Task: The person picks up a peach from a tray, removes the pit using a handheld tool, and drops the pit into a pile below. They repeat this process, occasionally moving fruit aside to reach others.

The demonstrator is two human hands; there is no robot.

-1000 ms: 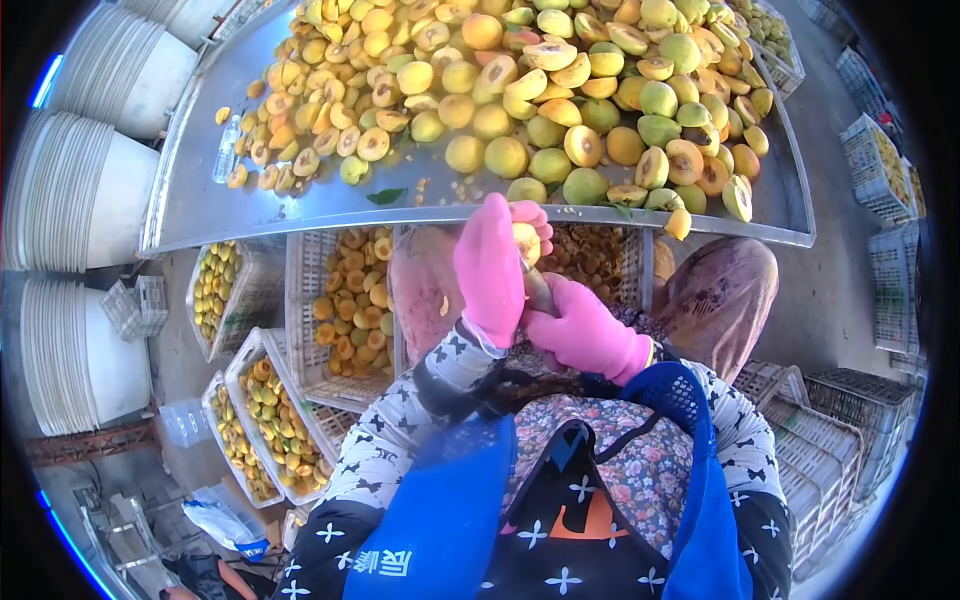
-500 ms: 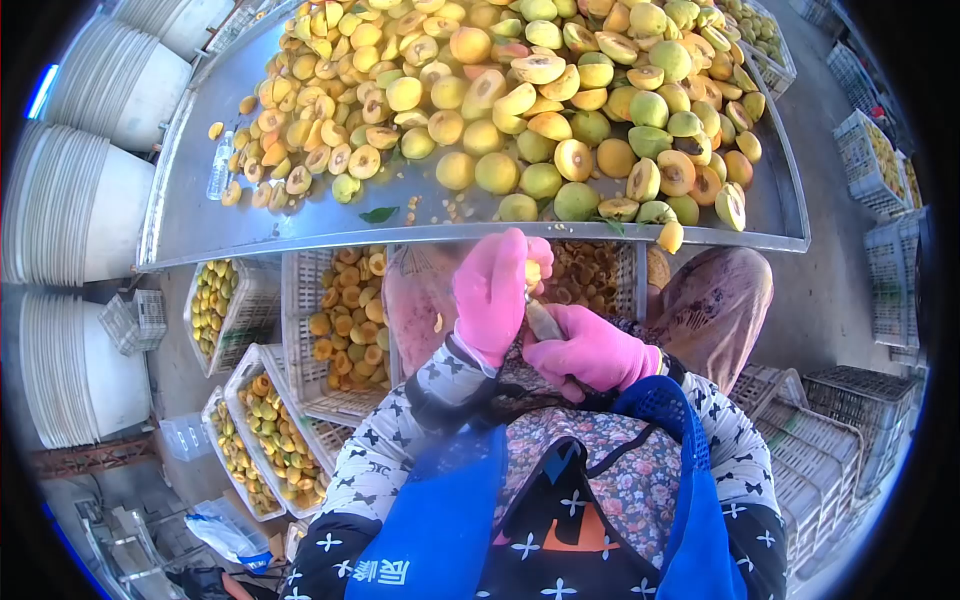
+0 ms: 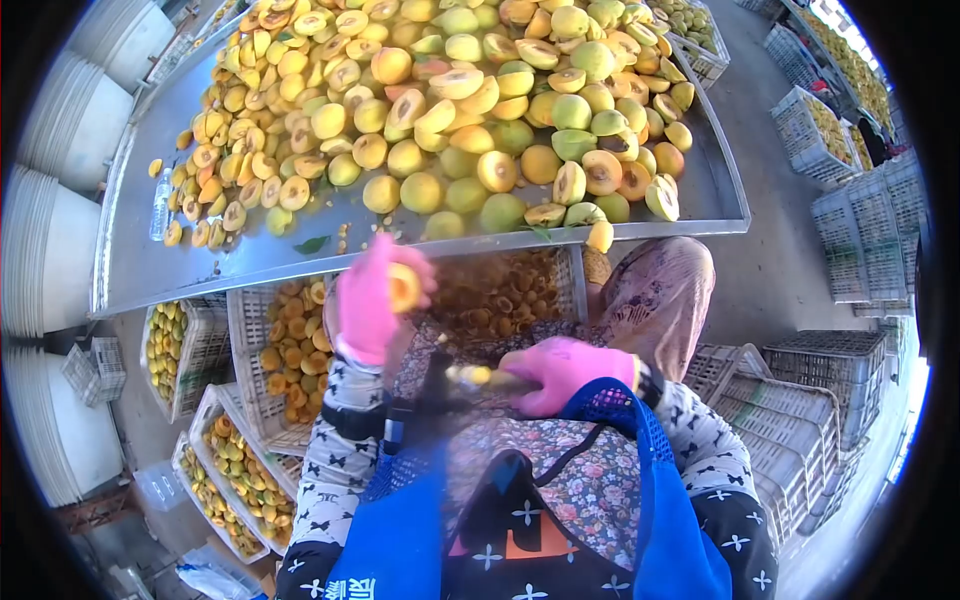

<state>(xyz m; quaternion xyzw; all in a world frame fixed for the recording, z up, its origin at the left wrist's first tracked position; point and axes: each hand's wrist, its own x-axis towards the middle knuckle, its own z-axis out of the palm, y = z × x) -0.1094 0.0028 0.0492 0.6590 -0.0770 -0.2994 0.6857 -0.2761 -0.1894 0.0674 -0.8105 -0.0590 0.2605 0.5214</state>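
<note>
My left hand (image 3: pixel 366 305), in a pink glove, holds a peach half (image 3: pixel 404 288) with its hollowed orange side showing. It is at the tray's front edge, near a crate of peach halves (image 3: pixel 298 350). My right hand (image 3: pixel 578 376), gloved in pink too, is closed around a short-handled tool (image 3: pixel 515 370) pointing left above my lap. Motion blurs the tool's tip, which has a yellow bit at it. Halved and whole peaches (image 3: pixel 440 115) lie heaped on the metal tray (image 3: pixel 225 265) in front. Brownish fruit pieces (image 3: pixel 505 290) fill a crate below the tray edge.
A plastic bottle (image 3: pixel 161 205) lies at the tray's left side. More fruit crates (image 3: pixel 245 460) stand at lower left, stacked crates (image 3: pixel 775 420) at right. White tubs (image 3: pixel 50 240) are stacked along the left. My knee (image 3: pixel 668 300) is beside the brown-piece crate.
My hands have come apart: the left has moved left with the peach half, while the right with the tool is slightly lower. The whole view has shifted, with the tray now farther left.
</note>
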